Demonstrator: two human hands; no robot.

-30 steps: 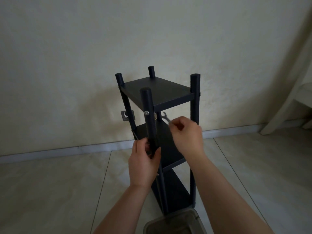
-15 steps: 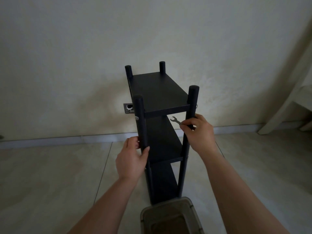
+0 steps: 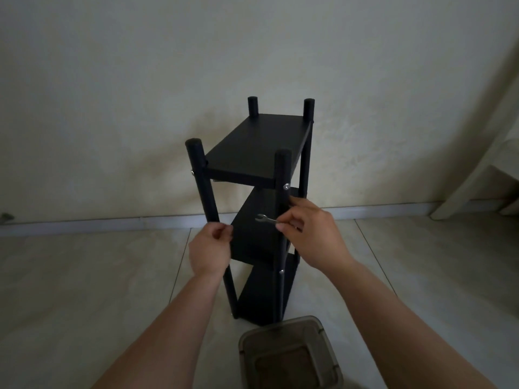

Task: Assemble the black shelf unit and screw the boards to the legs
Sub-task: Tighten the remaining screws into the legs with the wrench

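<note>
The black shelf unit (image 3: 261,209) stands upright on the tiled floor (image 3: 84,290) close to the wall (image 3: 140,80) — three boards between four legs. The left hand (image 3: 210,249) curls around the shelf's near left leg (image 3: 206,192), at about the middle board's height. The right hand (image 3: 311,237) is by the near right leg (image 3: 281,175), pinching a small wrench (image 3: 265,219) in its fingertips. A clear plastic box (image 3: 289,357) sits on the floor just in front of the shelf.

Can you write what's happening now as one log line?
shelf upright on floor | left hand grips front leg | right hand pinches wrench
</note>
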